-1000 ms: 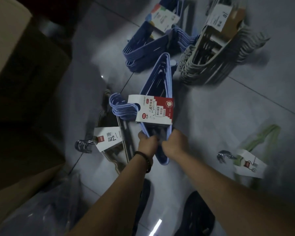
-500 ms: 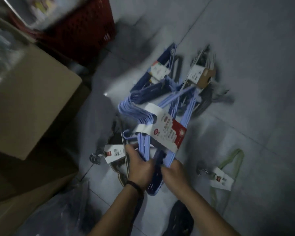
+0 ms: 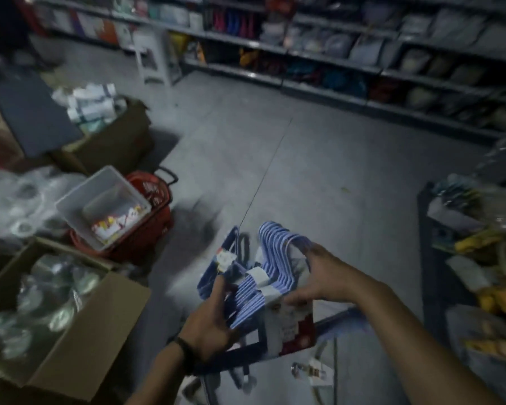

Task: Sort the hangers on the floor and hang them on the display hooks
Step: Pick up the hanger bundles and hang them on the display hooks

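— Your left hand (image 3: 214,320), what has it got?
— You grip the blue hangers (image 3: 246,299) from below, fingers curled round them. Your right hand (image 3: 313,276) clasps the hooks and label from above.
— And where is the bundle?
— Lower middle of the frame, held over the floor (image 3: 319,171), with a red basket (image 3: 158,223) up to its left.

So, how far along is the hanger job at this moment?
Done: no hung hangers are visible, and no display hooks are in view. In hand: the left hand and the right hand both grip one blue hanger bundle, raised off the floor. Left: at least one tagged hanger lies on the floor below, and the held bundle is not yet hung.
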A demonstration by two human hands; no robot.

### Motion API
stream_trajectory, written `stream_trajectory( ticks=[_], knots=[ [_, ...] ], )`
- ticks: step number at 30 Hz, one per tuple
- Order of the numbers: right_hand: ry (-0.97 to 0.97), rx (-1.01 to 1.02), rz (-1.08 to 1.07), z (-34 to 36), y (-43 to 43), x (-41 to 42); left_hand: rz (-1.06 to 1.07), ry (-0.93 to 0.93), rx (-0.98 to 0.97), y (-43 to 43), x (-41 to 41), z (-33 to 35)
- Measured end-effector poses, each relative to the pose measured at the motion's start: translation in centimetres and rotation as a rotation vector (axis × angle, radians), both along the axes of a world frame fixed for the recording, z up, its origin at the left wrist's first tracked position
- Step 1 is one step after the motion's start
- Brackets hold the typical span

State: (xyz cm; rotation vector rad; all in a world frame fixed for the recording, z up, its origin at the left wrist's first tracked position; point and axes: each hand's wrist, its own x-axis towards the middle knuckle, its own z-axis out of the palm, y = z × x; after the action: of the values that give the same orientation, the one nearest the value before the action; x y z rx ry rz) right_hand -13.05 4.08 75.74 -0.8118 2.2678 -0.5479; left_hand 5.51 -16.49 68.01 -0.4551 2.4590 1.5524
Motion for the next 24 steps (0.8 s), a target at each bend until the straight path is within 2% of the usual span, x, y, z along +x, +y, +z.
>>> stream_trajectory(
  ticks=[2, 5, 7, 11, 15, 17, 19, 20, 21, 22, 24],
  knots=[
    [-0.103, -0.025, -0.063, 4.8, 1.4, 0.6, -0.096, 0.041, 0.024, -0.6, -0.9, 5.0],
    [-0.275, -0.173, -0.167, 10.2, 4.1, 1.9, -0.263, 0.108, 0.006, -1.6, -3.2, 10.9],
    [-0.216, -0.191, -0.155, 13.4, 5.8, 2.9, -0.381, 0.153, -0.033, -1.9, -4.7, 14.6],
    [0.031, -0.172, -0.262, 17.7, 9.5, 4.6, -0.583, 0.232, -0.129, 0.3, -7.4, 21.8],
    [0.123, -0.378, -0.539, 21.3, 14.1, 8.1, -0.693, 0.325, -0.292, 4.5, -9.9, 27.8],
    [0.13, -0.523, -0.67, 21.9, 16.9, 9.2, -0.733, 0.383, -0.482, 7.9, -10.5, 31.1],
    [0.145, -0.595, -0.827, 22.1, 19.8, 10.5, -0.639, 0.463, -0.756, 11.5, -10.6, 33.9],
    [0.155, -0.636, -0.887, 22.1, 21.4, 11.1, -0.515, 0.562, -0.879, 13.5, -10.0, 34.9],
    [0.161, -0.7, -0.941, 22.7, 22.8, 12.0, -0.356, 0.7, -0.917, 15.6, -9.1, 35.2],
    [0.163, -0.768, -0.987, 23.1, 24.2, 12.9, -0.204, 0.852, -0.851, 17.9, -7.6, 35.0],
    [0.203, -0.89, -1.125, 23.9, 26.9, 14.7, 0.057, 1.109, -0.464, 23.3, -4.5, 33.2]
  ],
)
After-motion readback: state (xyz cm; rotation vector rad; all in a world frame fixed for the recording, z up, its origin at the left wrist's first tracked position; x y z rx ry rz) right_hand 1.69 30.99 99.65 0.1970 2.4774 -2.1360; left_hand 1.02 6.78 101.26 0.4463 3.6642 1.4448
